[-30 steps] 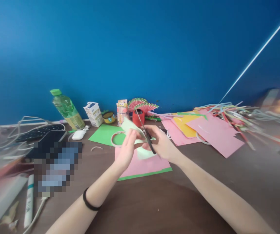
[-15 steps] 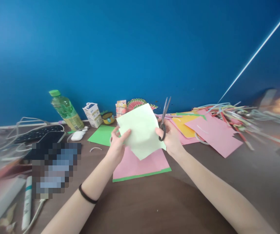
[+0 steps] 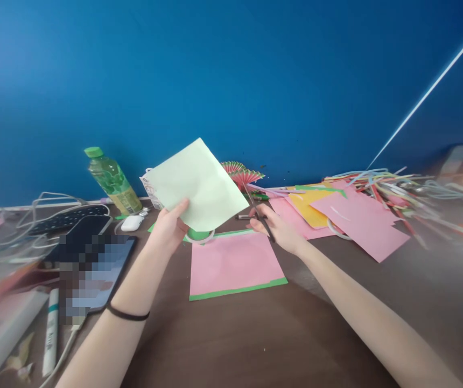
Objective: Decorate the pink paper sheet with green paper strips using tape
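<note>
A pale green sheet of paper (image 3: pixel 197 186) is pinched in my left hand (image 3: pixel 170 229), raised above the table, its thumb on the lower part of the sheet. My right hand (image 3: pixel 278 226) holds dark scissors (image 3: pixel 260 215), their blades toward the back left, apart from the sheet. Below both hands lies a pink sheet (image 3: pixel 235 264) with green strips along its front and back edges. Partly behind the raised sheet sits a white tape roll (image 3: pixel 211 237). Folded red and green paper fans (image 3: pixel 245 176) show behind the scissors.
Pink sheets (image 3: pixel 360 221) and a yellow sheet (image 3: pixel 310 207) lie at the right, before a heap of thin sticks (image 3: pixel 393 186). At the left are a green bottle (image 3: pixel 114 180), white earphone case (image 3: pixel 132 222), phone (image 3: pixel 106 280), marker (image 3: pixel 50 331) and cables.
My left hand has carried the pale green sheet up and left. My right hand has let go of the sheet and keeps the scissors, now lower and tilted left.
</note>
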A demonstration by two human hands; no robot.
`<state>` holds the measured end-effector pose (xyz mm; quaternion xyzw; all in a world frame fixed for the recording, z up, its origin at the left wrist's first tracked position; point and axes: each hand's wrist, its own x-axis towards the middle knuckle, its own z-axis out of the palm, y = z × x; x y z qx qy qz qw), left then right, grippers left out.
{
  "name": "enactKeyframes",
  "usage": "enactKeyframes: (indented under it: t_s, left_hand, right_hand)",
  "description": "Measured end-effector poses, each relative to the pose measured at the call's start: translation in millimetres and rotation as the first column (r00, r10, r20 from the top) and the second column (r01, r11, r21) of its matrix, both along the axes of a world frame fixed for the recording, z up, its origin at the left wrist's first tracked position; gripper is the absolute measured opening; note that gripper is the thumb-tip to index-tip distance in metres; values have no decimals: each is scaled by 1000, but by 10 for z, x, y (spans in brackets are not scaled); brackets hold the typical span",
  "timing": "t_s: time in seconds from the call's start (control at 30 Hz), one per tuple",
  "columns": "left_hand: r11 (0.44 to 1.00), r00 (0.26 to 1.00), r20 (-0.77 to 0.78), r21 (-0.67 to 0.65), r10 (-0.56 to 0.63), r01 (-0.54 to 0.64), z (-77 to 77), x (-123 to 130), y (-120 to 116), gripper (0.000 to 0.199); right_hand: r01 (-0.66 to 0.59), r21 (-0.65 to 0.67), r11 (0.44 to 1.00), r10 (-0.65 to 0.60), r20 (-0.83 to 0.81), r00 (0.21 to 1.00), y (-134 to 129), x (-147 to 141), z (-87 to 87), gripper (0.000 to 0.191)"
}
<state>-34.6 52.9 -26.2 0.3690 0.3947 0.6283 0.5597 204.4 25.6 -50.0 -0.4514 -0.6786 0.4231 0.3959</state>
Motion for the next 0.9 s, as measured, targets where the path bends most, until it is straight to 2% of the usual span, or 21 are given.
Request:
enactKeyframes:
  t_s: [0.13, 0.23, 0.4, 0.9]
  left_hand:
    - [996, 996, -4, -22, 89, -89, 44, -51, 14, 32]
    - [998, 998, 4, -25, 64, -64, 34, -44, 11, 32]
    - [999, 1000, 17, -33, 2, -2, 23, -17, -9, 35]
    - [1000, 1000, 21, -26, -5, 5, 37, 9, -13, 33]
  right_hand:
    - [-32, 73, 997, 20, 160, 987, -12, -2, -52, 30]
    - [-53, 90, 994, 34, 201, 979, -12, -3, -81, 29]
    - [-67, 110, 992, 43, 212, 976, 7, 12, -98, 31]
    - [-59, 117, 991, 37, 184, 982, -5, 21, -45, 27]
